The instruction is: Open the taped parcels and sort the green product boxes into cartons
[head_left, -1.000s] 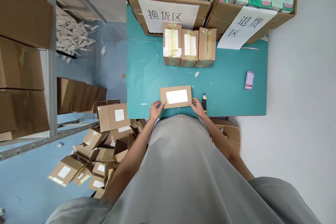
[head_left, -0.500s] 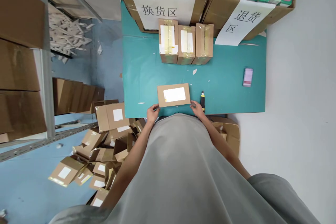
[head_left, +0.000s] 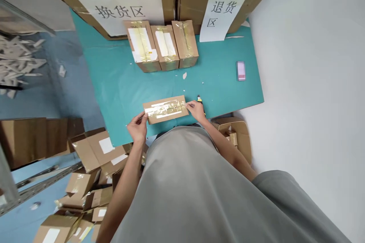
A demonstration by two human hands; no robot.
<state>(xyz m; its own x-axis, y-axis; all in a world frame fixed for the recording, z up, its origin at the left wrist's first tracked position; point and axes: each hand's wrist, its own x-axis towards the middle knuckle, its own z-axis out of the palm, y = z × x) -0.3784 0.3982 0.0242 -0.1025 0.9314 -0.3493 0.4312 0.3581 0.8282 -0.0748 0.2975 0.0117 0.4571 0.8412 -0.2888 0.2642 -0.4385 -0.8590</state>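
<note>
A small brown cardboard box (head_left: 167, 110), with shiny tape and white strips across its upper face, is at the near edge of the table. My left hand (head_left: 138, 126) grips its left end, thumb at the box's edge. At the right end my right hand (head_left: 196, 110) pinches the box's edge. Just beyond the right hand lies a yellow and black utility knife (head_left: 200, 100), partly covered by that hand.
Three taped boxes (head_left: 164, 45) stand on the green table (head_left: 114, 91) before two large cartons of green packages. A phone-like item (head_left: 241, 71) lies at right. Opened boxes (head_left: 88, 190) heap on the floor at left; an open carton (head_left: 239, 133) sits below the right edge.
The box has been turned over: a plain white label faced up before, and a taped face shows now. Both hands have shifted along its ends. The camera view has swung to the right.
</note>
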